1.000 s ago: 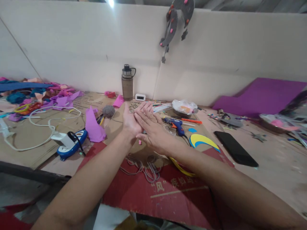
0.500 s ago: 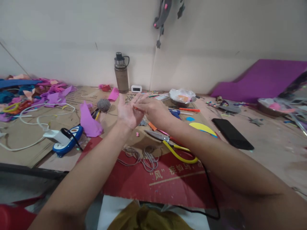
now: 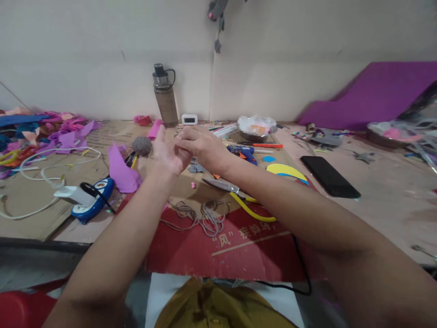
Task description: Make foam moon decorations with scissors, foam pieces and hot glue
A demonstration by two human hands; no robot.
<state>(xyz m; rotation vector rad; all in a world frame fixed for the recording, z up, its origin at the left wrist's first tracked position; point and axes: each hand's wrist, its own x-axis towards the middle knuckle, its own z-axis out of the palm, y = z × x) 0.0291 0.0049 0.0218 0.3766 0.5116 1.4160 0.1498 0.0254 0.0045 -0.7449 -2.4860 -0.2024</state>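
My left hand (image 3: 170,154) is raised over the worktop, palm up, with its fingers outstretched. Across that palm lies my right hand (image 3: 205,148), its fingers extended and touching it; anything between the two is hidden now. Below the hands are two tiny pink balls (image 3: 193,185) and loose bundles of grey cord (image 3: 213,217). Yellow-handled scissors (image 3: 251,208) lie partly under my right forearm. Just beyond the right wrist is a blue glue gun (image 3: 246,154), and a grey crumpled piece (image 3: 196,166) shows beneath the right hand.
A water bottle (image 3: 166,101) and a small white clock (image 3: 189,119) stand by the wall. Around lie a ball of grey yarn (image 3: 142,146), purple felt (image 3: 122,171), a blue power strip (image 3: 93,200), a metal bowl (image 3: 256,135) and a phone (image 3: 329,176). Red cardboard (image 3: 239,259) covers the front.
The camera view has shifted slightly. My hands stay pressed together, the right fingers moved a little over the left palm. A small orange bit seen under them earlier is now out of sight.
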